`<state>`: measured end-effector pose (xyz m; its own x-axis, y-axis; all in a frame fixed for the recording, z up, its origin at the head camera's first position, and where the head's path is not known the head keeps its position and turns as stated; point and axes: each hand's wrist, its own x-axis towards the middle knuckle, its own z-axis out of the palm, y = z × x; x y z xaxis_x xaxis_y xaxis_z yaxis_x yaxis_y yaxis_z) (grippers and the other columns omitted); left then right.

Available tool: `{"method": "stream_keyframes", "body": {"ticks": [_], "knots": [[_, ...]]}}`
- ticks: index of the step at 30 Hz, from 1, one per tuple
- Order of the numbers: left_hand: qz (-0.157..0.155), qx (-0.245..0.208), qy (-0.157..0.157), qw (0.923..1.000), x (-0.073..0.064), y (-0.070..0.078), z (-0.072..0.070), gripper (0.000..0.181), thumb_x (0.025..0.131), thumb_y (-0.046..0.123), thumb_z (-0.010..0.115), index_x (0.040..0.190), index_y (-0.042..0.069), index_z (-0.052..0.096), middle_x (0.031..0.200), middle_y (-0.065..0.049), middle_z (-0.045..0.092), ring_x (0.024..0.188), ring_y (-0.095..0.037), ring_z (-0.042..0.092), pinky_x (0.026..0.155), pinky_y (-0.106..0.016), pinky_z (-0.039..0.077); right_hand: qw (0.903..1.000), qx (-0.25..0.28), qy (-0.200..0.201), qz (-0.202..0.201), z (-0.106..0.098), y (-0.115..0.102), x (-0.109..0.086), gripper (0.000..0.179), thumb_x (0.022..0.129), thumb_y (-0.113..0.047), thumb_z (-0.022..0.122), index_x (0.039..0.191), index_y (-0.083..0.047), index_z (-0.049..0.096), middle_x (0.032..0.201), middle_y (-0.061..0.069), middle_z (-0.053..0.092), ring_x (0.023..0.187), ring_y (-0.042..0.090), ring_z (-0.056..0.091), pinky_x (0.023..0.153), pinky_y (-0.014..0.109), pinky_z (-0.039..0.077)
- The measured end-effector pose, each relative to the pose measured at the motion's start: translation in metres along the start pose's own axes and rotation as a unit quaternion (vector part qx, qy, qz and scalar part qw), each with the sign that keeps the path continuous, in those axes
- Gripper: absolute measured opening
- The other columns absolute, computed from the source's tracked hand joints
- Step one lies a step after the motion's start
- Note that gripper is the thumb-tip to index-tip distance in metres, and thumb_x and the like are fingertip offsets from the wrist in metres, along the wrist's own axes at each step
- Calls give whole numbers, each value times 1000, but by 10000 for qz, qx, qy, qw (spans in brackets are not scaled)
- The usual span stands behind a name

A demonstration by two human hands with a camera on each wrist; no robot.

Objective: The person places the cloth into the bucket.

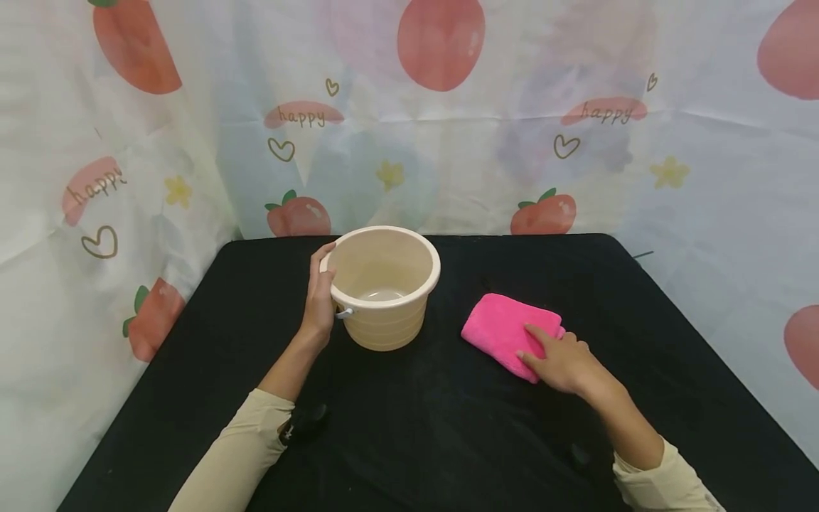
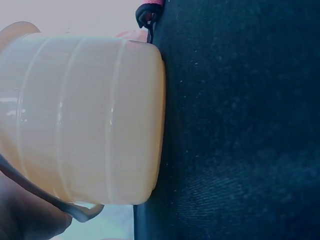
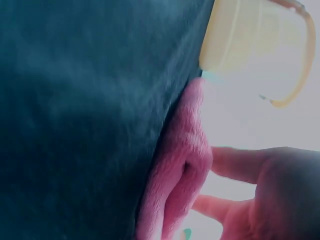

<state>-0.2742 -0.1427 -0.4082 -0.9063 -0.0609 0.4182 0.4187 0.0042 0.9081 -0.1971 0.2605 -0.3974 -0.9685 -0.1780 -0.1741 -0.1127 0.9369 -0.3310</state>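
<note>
While the bucket (image 1: 384, 328) stands upright, the cloth (image 1: 495, 331) slants lengthwise, right end nearer.

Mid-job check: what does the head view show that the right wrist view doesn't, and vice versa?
Only the head view: down into the bucket, plus the left sleeve.
Only the right wrist view: a dark hollow between folds of the pink cloth.
Both: bucket, cloth, right hand touching the cloth, black tabletop.

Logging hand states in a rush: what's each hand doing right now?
Left hand: holding the cream round plastic bucket.
Right hand: open, touching the folded pink plush cloth.
</note>
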Motion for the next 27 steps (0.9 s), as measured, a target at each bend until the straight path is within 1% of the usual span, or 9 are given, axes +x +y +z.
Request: {"method": "stream_keyframes", "body": {"ticks": [4, 7, 9, 12, 14, 16, 19, 23, 27], "knots": [[18, 10, 28, 10000, -1, -1, 0, 52, 102, 22, 32, 153, 14, 37, 150, -14, 39, 133, -37, 41, 109, -56, 29, 9981, 593, -37, -152, -2, 11, 8, 76, 100, -42, 61, 154, 5, 36, 127, 41, 50, 119, 60, 43, 88, 67, 45], [20, 12, 1, 10000, -1, -1, 0, 52, 102, 23, 32, 153, 14, 36, 150, -14, 39, 132, -36, 41, 109, -55, 29, 9923, 1225, -153, -137, -2, 19, 13, 78, 101, -41, 60, 157, 5, 30, 127, 40, 49, 119, 58, 42, 87, 59, 48], [25, 17, -8, 10000, -1, -1, 0, 53, 102, 23, 32, 153, 14, 36, 150, -13, 39, 133, -35, 41, 109, -54, 29, 9851, 1700, -256, 16, -2, 24, 18, 79, 101, -41, 61, 158, 1, 26, 129, 39, 44, 119, 54, 40, 84, 52, 52], [42, 38, -16, 10000, -1, -1, 0, 53, 102, 23, 32, 153, 14, 35, 150, -13, 39, 133, -33, 41, 110, -54, 28, 9719, 2299, -472, 183, -2, 27, 22, 80, 102, -37, 62, 160, -1, 21, 133, 38, 34, 120, 52, 35, 81, 46, 56], [62, 34, -21, 10000, 0, -1, -1, 53, 102, 23, 32, 153, 13, 35, 150, -13, 39, 133, -34, 41, 110, -54, 28, 9644, 2580, -523, 228, -3, 27, 23, 79, 102, -35, 64, 160, -3, 21, 140, 38, 31, 124, 51, 38, 82, 45, 58], [81, 27, -30, 10000, 0, -1, -1, 53, 102, 23, 32, 154, 13, 35, 151, -13, 39, 133, -34, 41, 110, -54, 28, 9581, 2801, -578, 185, -4, 25, 23, 79, 102, -32, 64, 161, -1, 20, 144, 37, 30, 123, 47, 44, 84, 45, 57], [103, 21, -49, 9999, 0, -1, -2, 52, 102, 23, 32, 153, 14, 35, 151, -13, 39, 133, -35, 41, 110, -55, 28, 9447, 3224, -589, 139, -4, 23, 24, 78, 103, -27, 63, 161, 0, 19, 143, 32, 36, 111, 37, 56, 82, 41, 55], [108, 39, -64, 9999, 0, -2, -2, 51, 103, 22, 32, 153, 14, 35, 151, -13, 38, 134, -37, 40, 110, -57, 28, 9271, 3662, -786, 165, -3, 23, 24, 75, 104, -23, 61, 160, -1, 16, 126, 24, 42, 85, 27, 57, 73, 38, 52], [137, 16, -45, 9999, 0, -2, -1, 51, 103, 22, 31, 153, 13, 35, 151, -14, 38, 134, -39, 40, 110, -59, 28, 9206, 3762, -1025, 222, -3, 24, 22, 73, 105, -24, 59, 160, -3, 15, 112, 20, 44, 74, 25, 55, 70, 39, 51]]}}
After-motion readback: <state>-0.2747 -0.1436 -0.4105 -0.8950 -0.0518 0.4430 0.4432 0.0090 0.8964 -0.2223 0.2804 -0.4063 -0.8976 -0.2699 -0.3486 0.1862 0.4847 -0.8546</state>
